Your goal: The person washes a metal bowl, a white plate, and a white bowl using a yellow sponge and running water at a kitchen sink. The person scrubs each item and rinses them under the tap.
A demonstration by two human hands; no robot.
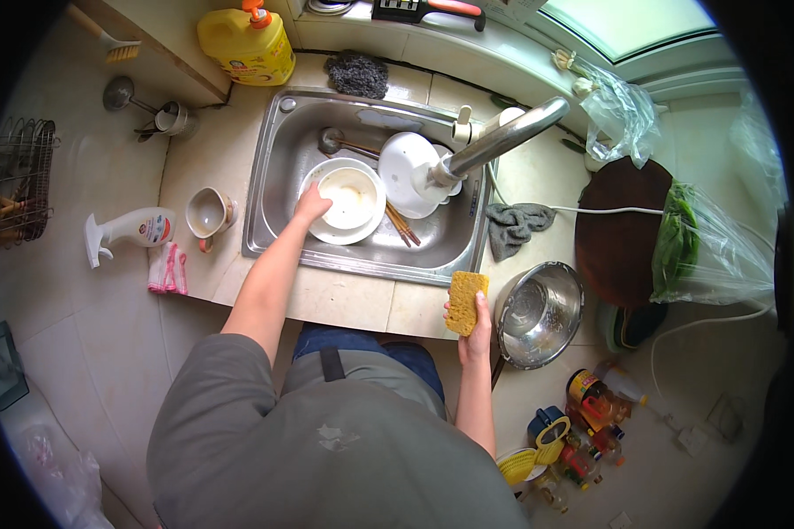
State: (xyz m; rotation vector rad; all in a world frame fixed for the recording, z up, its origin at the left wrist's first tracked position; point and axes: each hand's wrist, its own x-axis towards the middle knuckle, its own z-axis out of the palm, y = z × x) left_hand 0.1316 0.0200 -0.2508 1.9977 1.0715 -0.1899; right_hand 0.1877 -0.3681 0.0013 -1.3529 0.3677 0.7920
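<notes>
My left hand point(312, 203) grips the near-left side of a white bowl point(349, 197), thumb over its rim and the other fingers largely hidden. That bowl sits inside a larger white bowl point(347, 236) in the stainless steel sink point(284, 149). Out over the counter's front edge, to the right of the sink, my right hand point(478, 334) holds a yellow sponge point(465, 304). Beside the bowls lie a white dish point(400, 168), partly behind the faucet, several wooden chopsticks point(402, 225) and a metal ladle point(331, 140).
The metal faucet point(509, 135) juts over the sink's right side. A steel basin point(536, 314) stands close by my right hand. Left of the sink are a mug point(208, 213) and a spray bottle point(135, 228). A grey rag point(517, 225) and yellow jug point(248, 46) flank the sink.
</notes>
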